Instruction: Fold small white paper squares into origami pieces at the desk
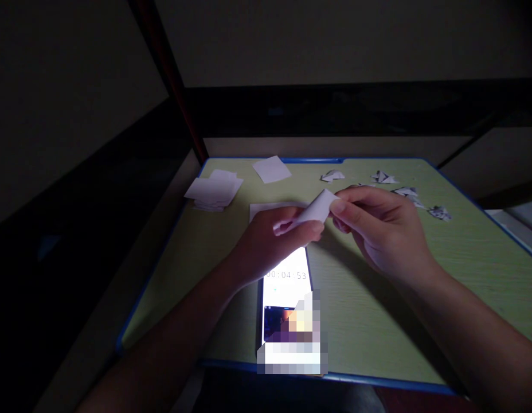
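Between my hands, above the table, is a small piece of white paper, bent over on itself. My left hand grips its lower left part, with the thumb along the near side. At the right end, my right hand pinches the paper between thumb and fingers. Under my left hand lies a lit phone showing a timer at 00:04:53; its lower part is blurred out. Another white sheet shows partly behind my left hand, the rest hidden.
Loose white paper squares are piled at the table's back left, with a single square near the far edge. Several folded or crumpled printed paper pieces lie at the back right. The greenish table has a blue rim; dark walls stand behind.
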A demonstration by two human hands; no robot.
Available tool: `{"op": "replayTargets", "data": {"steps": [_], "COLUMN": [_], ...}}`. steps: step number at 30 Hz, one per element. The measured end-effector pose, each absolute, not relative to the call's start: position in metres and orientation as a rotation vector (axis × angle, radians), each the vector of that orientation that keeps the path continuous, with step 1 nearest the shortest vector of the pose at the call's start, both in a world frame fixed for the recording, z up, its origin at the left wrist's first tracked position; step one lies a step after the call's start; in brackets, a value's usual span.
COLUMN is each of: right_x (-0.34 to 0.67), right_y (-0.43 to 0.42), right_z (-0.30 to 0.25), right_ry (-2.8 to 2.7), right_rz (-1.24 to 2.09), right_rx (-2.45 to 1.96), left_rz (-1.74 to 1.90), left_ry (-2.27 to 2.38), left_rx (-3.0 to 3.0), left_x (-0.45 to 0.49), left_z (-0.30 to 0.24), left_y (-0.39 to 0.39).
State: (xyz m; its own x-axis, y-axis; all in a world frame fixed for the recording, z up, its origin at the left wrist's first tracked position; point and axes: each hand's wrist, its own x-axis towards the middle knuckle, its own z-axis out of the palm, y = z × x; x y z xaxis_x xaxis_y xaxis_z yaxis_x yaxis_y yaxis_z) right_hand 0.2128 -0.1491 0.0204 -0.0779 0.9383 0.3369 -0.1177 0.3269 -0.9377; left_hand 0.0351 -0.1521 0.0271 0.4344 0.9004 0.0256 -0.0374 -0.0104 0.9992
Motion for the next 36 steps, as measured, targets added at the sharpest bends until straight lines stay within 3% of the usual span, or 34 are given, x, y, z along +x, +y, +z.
{"op": "replayTargets", "data": {"steps": [6, 14, 29, 36], "right_x": [0.213, 0.207, 0.215, 0.205], "right_y": [-0.151, -0.154, -0.142, -0.149], "right_z": [0.023, 0.026, 0.012, 0.017], "right_ry": [-1.426, -1.447, -1.475, -1.067], "right_rz": [0.952, 1.041, 1.668, 2.013], "right_rx": [-1.006, -1.080, -0.909, -0.739], "left_rz": [1.124, 1.060, 1.183, 1.276], "left_ry": [1.039, 1.100, 0.851, 0.776], "left_rx": [1.633, 1.668, 1.099, 0.963], "left_x": [0.040, 0.040, 0.034, 0.040], "left_z": [0.025, 0.020, 0.009, 0.021], "left_y": [-0.156, -0.153, -0.140, -0.146]}}
